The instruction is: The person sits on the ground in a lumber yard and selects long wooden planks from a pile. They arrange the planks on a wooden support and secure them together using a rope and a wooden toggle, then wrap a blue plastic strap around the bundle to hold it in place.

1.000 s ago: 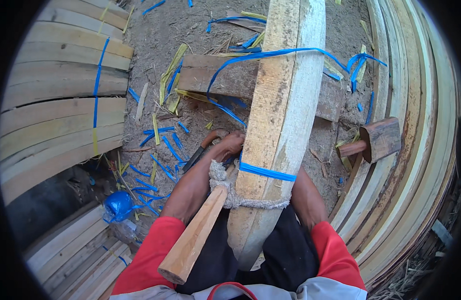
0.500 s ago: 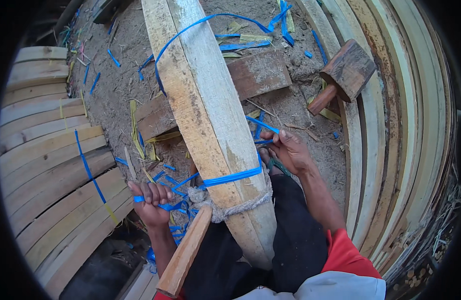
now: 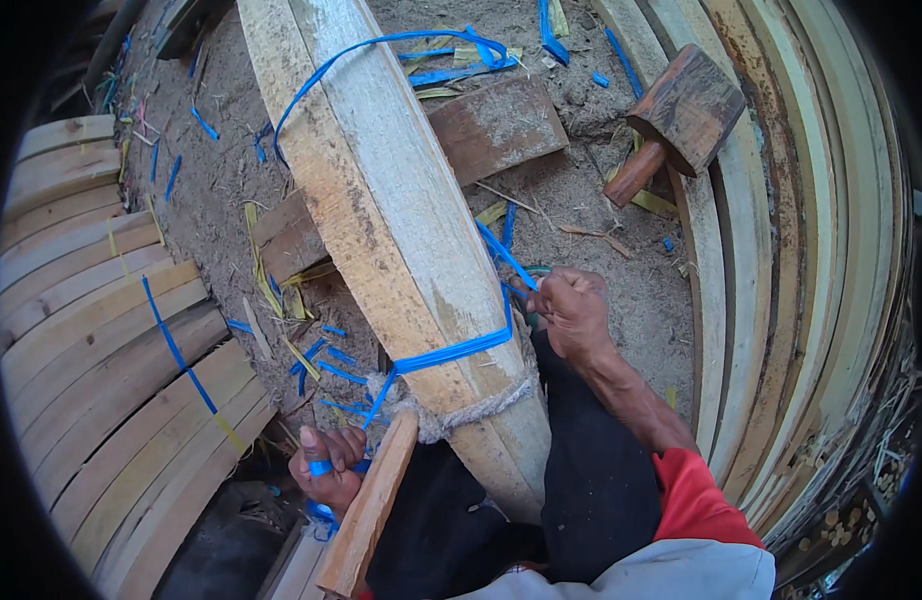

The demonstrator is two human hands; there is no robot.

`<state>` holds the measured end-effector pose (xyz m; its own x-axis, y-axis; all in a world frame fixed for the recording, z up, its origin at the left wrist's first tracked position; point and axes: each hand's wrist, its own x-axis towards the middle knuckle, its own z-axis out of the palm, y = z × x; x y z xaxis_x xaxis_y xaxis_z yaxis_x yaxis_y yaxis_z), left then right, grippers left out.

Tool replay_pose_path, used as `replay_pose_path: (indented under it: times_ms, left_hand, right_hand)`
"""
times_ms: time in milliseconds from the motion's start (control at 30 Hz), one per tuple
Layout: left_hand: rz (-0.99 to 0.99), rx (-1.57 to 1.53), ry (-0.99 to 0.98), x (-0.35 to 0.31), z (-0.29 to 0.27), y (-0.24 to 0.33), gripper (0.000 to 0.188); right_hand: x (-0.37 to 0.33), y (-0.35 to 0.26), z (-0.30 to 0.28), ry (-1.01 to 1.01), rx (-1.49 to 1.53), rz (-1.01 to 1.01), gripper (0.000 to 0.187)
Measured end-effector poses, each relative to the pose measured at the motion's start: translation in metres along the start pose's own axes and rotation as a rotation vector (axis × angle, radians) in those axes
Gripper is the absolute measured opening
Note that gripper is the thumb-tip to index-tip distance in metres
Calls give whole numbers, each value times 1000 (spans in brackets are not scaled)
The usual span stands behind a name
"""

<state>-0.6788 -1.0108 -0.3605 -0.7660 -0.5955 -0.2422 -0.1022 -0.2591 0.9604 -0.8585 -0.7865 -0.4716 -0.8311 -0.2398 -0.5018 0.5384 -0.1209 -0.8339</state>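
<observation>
Two long wooden planks (image 3: 381, 190) lie side by side, pointing away from me, with their near end between my legs. A blue plastic strap (image 3: 451, 352) goes round them near that end. My left hand (image 3: 327, 468) is closed on one end of this strap, which is wrapped over its fingers. On the right, my right hand (image 3: 573, 308) pinches the other end beside the planks. A thick grey rope (image 3: 491, 402) circles the planks just nearer to me, with a wooden stick (image 3: 376, 505) against it at the left. A loose blue strap loop (image 3: 381, 42) lies over them farther off.
A wooden mallet (image 3: 687, 110) rests at the right by long stacked planks (image 3: 751, 260). More planks (image 3: 131, 370) are piled at the left. A wooden block (image 3: 501, 130) supports the planks from below. Blue and yellow strap scraps litter the sandy ground (image 3: 621, 230).
My left hand has moved down and nearer to me, drawing its strap end straighter. My right hand has shifted slightly left and down with its end. The whole view has tilted a little.
</observation>
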Motion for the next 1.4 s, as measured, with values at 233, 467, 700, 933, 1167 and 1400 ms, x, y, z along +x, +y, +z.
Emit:
replay_pose_path:
  times_ms: [233, 467, 700, 933, 1167, 1400]
  left_hand:
    - [57, 411, -361, 32, 17, 15, 35]
    - [-20, 303, -533, 46, 24, 20, 34]
    - [-190, 321, 92, 37, -12, -90, 16]
    - [-493, 377, -13, 77, -6, -160, 35]
    - [-387, 202, -178, 94, -22, -275, 22]
    - [-533, 460, -452, 121, -1, -247, 31]
  right_hand:
    - [-68, -96, 72, -477, -662, -382, 35]
    - [-94, -111, 290, -959, -567, -461, 32]
    - [16, -210, 380, -1018, -852, -503, 79]
    - [34, -127, 143, -229, -353, -378, 31]
    - [42, 54, 46, -223, 29, 620, 40]
    - [68, 94, 31, -465, 203, 792, 36]
